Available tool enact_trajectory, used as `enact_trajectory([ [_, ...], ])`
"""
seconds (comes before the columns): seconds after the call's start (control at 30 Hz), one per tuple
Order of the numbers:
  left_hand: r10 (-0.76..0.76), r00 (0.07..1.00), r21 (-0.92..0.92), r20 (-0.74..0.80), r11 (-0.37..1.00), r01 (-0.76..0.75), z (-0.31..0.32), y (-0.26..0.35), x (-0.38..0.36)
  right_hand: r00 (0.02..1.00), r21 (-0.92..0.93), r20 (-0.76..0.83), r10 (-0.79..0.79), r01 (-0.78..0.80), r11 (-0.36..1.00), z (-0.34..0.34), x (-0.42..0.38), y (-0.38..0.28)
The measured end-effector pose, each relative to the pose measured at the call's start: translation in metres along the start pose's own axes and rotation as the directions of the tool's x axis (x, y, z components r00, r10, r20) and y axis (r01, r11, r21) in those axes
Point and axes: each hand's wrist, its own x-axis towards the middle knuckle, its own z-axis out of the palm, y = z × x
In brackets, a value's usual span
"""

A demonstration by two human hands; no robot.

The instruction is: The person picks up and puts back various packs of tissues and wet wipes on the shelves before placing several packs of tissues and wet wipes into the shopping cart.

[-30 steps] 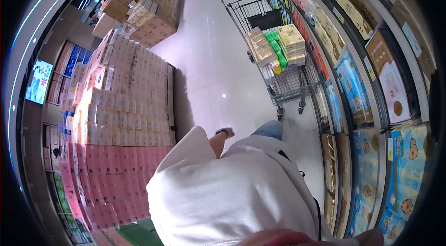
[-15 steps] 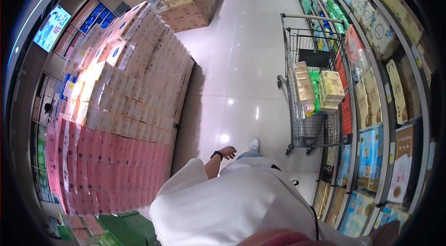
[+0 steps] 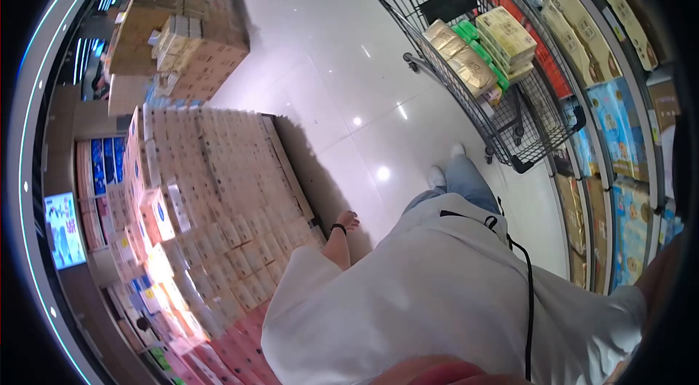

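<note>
My left hand [image 3: 347, 220] hangs at my side over the floor, fingers loosely apart and nothing in them, a dark band on its wrist. Close by stands the large stack of packaged goods [image 3: 240, 167]. Ahead on the right is a black wire shopping cart [image 3: 557, 139], which neither hand is seen touching. Inside the cart lie gold-brown packs [image 3: 462, 61], green packs [image 3: 478, 48] and pale yellow packs [image 3: 506, 32]. My right arm [image 3: 659, 272] reaches out to the right edge of the view, in shadow; its hand does not show.
Shelves [image 3: 593, 137] with blue and tan packages run along the right side. Another stack of cartons [image 3: 200, 57] stands farther up on the left. A lit screen [image 3: 64, 231] is at the far left. Shiny tiled floor [image 3: 328, 79] lies between the stacks and the cart.
The view has turned, and the cart now appears nearer and tilted toward the upper right. Both shoes show now. My right arm is raised farther out toward the shelf side.
</note>
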Motion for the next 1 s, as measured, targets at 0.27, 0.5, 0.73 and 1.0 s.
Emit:
enact_trajectory([
  [0.27, 0.527, 0.842, 0.234, 0.113, 0.81, -0.538, 0.028, 0.256, 0.018, 0.999, -0.131, -0.032, -0.015, 0.011, 0.991, 0.043, 0.003, -0.01],
  [0.5, 0.943, 0.211, 0.48, 0.255, 0.066, -0.875, 0.049, 0.533, -0.173, 0.996, -0.211, -0.086, -0.039, 0.021, 0.977, 0.067, 0.032, -0.018],
  [0.73, 0.92, -0.03, 0.391, 0.391, -0.195, -0.9, 0.088, 0.686, -0.229, 0.982, -0.265, -0.133, -0.134, 0.095, 0.959, 0.11, 0.056, -0.039],
  [1.0, 0.649, -0.079, 0.485, 0.757, -0.638, -0.599, 0.192, 0.817, -0.099, 0.281, -0.038, 0.534, 0.798, -0.934, 0.354, 0.326, -0.305, -0.032],
])
